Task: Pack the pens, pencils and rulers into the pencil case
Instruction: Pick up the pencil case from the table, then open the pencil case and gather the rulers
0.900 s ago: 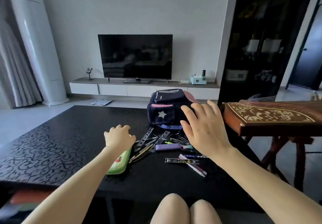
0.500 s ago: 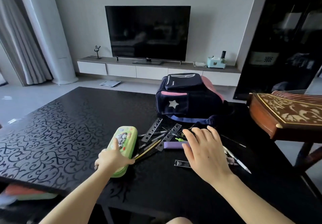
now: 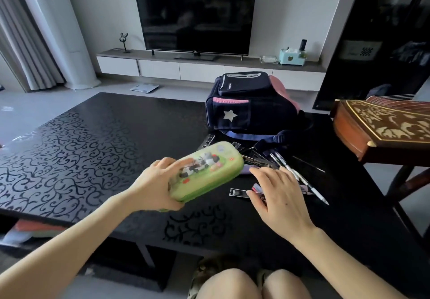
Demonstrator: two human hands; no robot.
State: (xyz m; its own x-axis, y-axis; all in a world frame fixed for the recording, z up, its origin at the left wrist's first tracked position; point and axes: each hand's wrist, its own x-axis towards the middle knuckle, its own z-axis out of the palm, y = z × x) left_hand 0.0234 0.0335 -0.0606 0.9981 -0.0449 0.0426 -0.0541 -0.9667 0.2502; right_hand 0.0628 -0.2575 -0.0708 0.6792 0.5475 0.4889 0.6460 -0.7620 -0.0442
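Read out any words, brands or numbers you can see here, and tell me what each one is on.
No text here is legible.
Pencil case: small red marks on the printed lid, too blurred to read.
Backpack: a pale label on the top flap, too small to read.
TV: a tiny logo on the lower edge, too small to read.

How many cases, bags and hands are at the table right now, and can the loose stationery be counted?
Pencil case: 1
Backpack: 1
Hands: 2, the left hand gripping the pencil case, the right hand spread over the pile
Loose pens and rulers: overlapped and partly hidden, no sure count
Total counted: 4
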